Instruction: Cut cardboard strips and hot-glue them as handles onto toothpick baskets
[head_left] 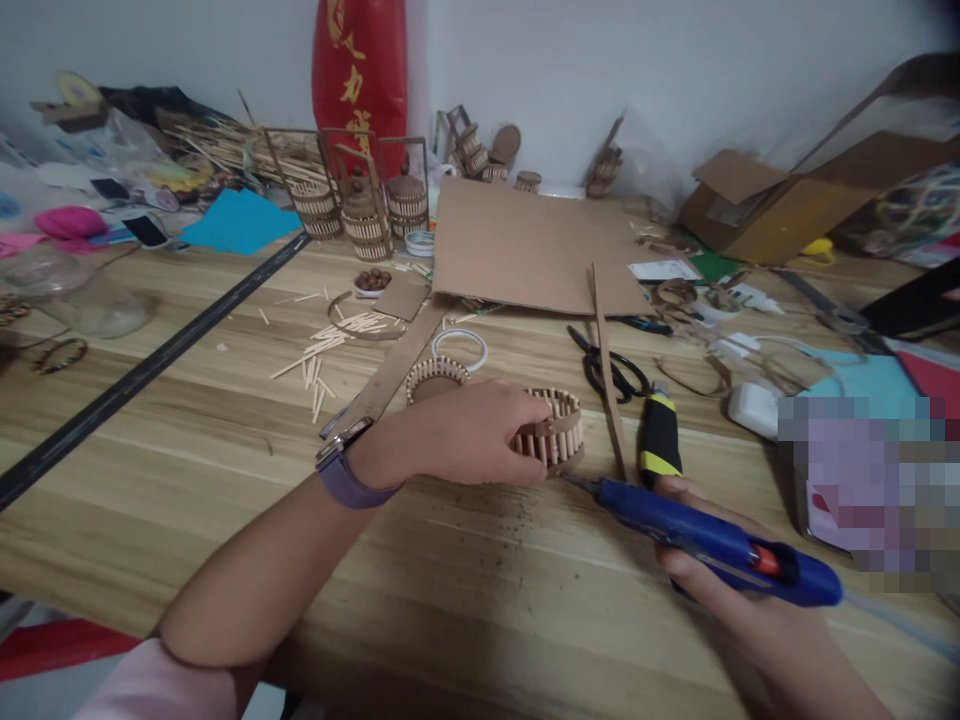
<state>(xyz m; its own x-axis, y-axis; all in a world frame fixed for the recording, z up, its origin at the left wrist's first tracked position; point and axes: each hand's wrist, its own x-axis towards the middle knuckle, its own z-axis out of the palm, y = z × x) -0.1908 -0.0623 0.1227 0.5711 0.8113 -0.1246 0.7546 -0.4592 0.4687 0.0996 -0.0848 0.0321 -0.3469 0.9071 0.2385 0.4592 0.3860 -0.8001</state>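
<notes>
Between the thumb and fingers of my left hand [480, 430] is a small round basket [562, 435] of upright matchsticks and cardboard bands, tilted on the table. My right hand [720, 570] is wrapped round a blue glue gun [697, 535]. Its nozzle points left and lies close to the basket's lower rim; whether the two touch I cannot tell. Behind my left wrist stands a second matchstick ring [437, 377], partly hidden by the hand. A cardboard strip [606, 370] lies lengthwise just beyond the glue gun.
Black scissors [630, 375] and a black-yellow utility knife [660, 437] lie beyond my right hand. Loose matchsticks [319, 360], a white tape ring [480, 350] and a large cardboard sheet [532, 245] spread further back. Finished handled baskets [367, 225] stand near the wall. A phone [825, 510] lies right.
</notes>
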